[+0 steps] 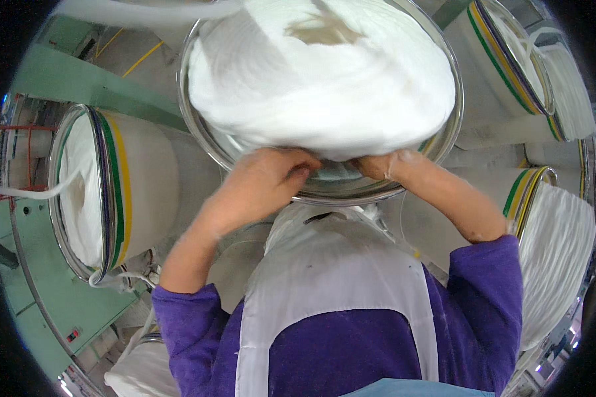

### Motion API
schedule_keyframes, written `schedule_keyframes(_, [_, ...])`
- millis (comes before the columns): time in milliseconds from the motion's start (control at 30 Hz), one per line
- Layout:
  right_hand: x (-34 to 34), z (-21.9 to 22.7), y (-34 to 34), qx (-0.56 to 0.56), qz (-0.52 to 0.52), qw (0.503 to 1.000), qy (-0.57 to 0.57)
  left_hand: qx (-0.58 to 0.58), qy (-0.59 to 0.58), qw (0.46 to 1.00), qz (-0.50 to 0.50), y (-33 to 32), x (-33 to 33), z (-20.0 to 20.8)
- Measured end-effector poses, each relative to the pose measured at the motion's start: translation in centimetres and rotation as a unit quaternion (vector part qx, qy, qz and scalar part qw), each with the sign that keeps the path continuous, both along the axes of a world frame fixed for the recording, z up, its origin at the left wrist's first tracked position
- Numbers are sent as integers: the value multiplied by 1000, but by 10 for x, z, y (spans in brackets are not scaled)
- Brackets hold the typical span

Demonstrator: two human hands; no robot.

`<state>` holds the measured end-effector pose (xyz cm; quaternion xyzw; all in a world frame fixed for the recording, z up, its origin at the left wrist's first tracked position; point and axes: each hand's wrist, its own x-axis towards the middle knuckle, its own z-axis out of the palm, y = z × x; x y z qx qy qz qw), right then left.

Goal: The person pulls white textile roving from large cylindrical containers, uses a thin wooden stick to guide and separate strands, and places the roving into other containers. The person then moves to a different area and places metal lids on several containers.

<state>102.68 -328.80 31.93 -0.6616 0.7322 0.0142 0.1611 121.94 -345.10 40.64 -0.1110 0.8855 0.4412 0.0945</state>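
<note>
A big coiled heap of soft white fibre sliver fills a round can with a shiny metal rim in front of me. Near the heap's middle a beige hollow shows. My left hand is at the near edge of the heap, just inside the rim, its fingers curled with the tips against the fibre's underside. What those fingers hold, if anything, is hidden. Right of it, my right hand reaches under the same edge, and the fibre covers most of its fingers. Between the hands, part of the can's inner wall shows.
At left, another can with coloured bands holds white sliver, beside green machinery. More sliver-filled cans stand to the right, including a banded upper one and one with sliver hanging over its side. A blurred white strand crosses the upper left.
</note>
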Motion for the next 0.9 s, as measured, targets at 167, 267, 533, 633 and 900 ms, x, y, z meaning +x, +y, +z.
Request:
schedule_keyframes(167, [2,31,-9,-52,-140,989,4,-119,-253,940,-194,-12,-31,-12])
schedule_keyframes(267, [0,35,-7,-114,-143,983,2,-120,-204,948,-211,-19,-46,-35])
schedule_keyframes(533, [-20,95,40,-50,-157,956,-245,-285,86,954,-28,-28,-45,-72])
schedule_keyframes(633, [-25,108,53,47,-173,950,-255,-323,153,934,-16,-28,-49,-72])
schedule_keyframes(900, [11,72,18,98,-156,976,-114,-330,154,931,11,-29,-50,-67])
